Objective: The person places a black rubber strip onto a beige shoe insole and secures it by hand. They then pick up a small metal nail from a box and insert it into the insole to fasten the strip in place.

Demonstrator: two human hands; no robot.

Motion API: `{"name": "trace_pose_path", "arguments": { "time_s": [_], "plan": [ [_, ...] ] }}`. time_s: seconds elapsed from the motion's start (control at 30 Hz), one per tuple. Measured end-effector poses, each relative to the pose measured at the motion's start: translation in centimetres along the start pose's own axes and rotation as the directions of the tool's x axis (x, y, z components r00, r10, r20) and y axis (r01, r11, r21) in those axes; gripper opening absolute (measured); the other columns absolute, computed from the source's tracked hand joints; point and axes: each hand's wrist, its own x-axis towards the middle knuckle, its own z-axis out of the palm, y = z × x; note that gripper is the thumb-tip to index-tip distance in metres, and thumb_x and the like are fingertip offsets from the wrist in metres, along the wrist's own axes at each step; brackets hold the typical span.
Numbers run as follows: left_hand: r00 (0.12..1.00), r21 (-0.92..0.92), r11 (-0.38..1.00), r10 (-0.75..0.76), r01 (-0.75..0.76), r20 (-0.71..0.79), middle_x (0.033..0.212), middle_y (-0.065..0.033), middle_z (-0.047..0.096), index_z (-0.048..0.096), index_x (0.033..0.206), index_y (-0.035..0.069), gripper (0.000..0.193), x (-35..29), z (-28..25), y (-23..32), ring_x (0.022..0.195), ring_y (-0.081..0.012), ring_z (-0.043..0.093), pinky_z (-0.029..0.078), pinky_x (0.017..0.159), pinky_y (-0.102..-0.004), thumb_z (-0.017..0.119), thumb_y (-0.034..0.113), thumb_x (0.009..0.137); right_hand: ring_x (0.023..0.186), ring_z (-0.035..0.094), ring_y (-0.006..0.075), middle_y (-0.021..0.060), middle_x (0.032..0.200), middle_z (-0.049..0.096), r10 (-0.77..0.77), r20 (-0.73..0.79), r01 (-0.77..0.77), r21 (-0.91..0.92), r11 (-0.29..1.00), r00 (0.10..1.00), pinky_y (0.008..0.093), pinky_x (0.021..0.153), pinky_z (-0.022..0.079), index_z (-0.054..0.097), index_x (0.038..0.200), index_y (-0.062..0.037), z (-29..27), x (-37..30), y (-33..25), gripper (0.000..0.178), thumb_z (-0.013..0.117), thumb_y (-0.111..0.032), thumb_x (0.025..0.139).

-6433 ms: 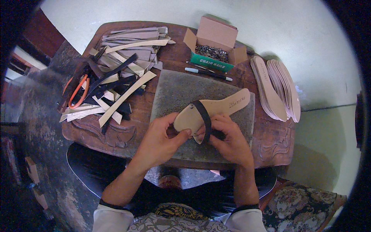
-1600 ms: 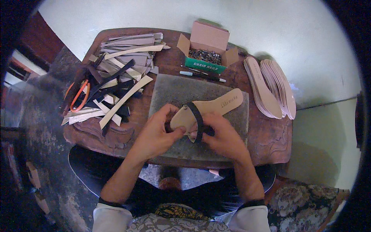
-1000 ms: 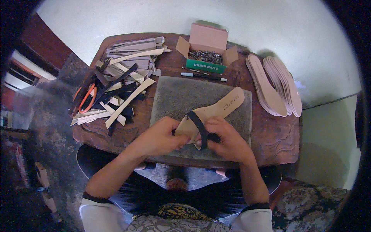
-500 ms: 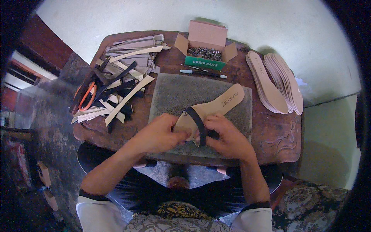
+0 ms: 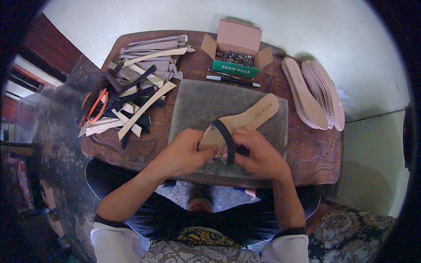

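Observation:
A tan insole (image 5: 247, 115) lies slanted over a grey slab (image 5: 195, 98) on the table, its narrow heel end pointing far right. Across its wide toe part arches a black strap (image 5: 226, 136). My left hand (image 5: 186, 151) is closed on the toe end, with the thumb lying on top of the insole. Closed at the strap's right side, my right hand (image 5: 263, 153) grips the strap near the insole's edge. Its fingertips are partly hidden behind the strap.
On the carved wooden table (image 5: 315, 153), cut strips (image 5: 147, 83) are heaped at left beside orange-handled scissors (image 5: 97, 107). An open green box (image 5: 234, 66) of small nails stands at the back, a marker pen (image 5: 232, 81) before it. Stacked insoles (image 5: 305, 98) lie at right.
Both hands keep their hold on the insole and strap, with barely any shift. The whole view has moved slightly.

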Motion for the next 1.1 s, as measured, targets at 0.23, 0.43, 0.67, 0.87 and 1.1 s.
{"name": "trace_pose_path", "arguments": {
  "time_s": [0.23,0.43,0.67,0.87,1.1],
  "plan": [
    [1.000,-0.010,1.000,0.018,-0.018,0.010,0.074,-0.0086,0.067,0.066,0.095,-0.003,0.023,0.1,0.1,-0.9,0.068,-0.0148,0.062,0.050,0.064,-0.0338,0.059,0.018,0.090,0.086,0.054,0.0299,0.0099,0.086,0.060,0.075,-0.042,-0.075,-0.016,0.997,0.996,0.0395,0.079,0.042,0.065,0.089,-0.0072,0.6,0.0,-0.2,0.017,0.074,-0.016,0.077],
    [0.998,-0.033,0.998,0.052,-0.053,-0.029,0.072,-0.0142,0.067,0.066,0.090,-0.004,0.022,0.0,0.3,-0.7,0.067,-0.0215,0.066,0.050,0.063,-0.0380,0.059,0.017,0.087,0.089,0.055,0.0316,0.0112,0.088,0.061,0.085,0.004,-0.084,-0.041,0.996,0.996,0.0412,0.081,0.043,0.064,0.089,-0.0057,0.5,0.5,-0.4,0.020,0.075,-0.016,0.076],
    [0.995,-0.007,0.998,0.069,-0.069,-0.066,0.074,-0.0150,0.069,0.067,0.092,-0.002,0.020,-0.1,0.5,-0.4,0.069,-0.0264,0.069,0.051,0.065,-0.0390,0.059,0.015,0.087,0.095,0.054,0.0349,0.0123,0.093,0.060,0.079,-0.040,-0.083,-0.122,0.989,0.996,0.0430,0.086,0.042,0.064,0.093,-0.0057,0.8,0.2,-0.7,0.021,0.072,-0.012,0.074],
    [0.998,0.034,0.999,0.028,-0.026,-0.052,0.072,-0.0152,0.068,0.067,0.094,-0.002,0.019,-0.3,0.4,0.4,0.069,-0.0265,0.069,0.052,0.065,-0.0392,0.059,0.015,0.088,0.096,0.054,0.0350,0.0125,0.092,0.060,0.089,-0.033,-0.093,-0.128,0.987,0.995,0.0430,0.087,0.042,0.063,0.093,-0.0058,0.7,0.2,-1.2,0.022,0.072,-0.012,0.074],
    [0.990,-0.051,0.997,0.048,-0.055,-0.131,0.076,-0.0107,0.070,0.065,0.098,-0.003,0.019,-0.8,1.0,0.5,0.070,-0.0157,0.068,0.052,0.062,-0.0319,0.060,0.013,0.092,0.095,0.055,0.0350,0.0124,0.091,0.059,0.079,-0.113,-0.084,-0.040,0.996,0.990,0.0424,0.087,0.044,0.059,0.092,-0.0048,0.2,0.0,-1.5,0.026,0.073,-0.010,0.072]
  ]
}}
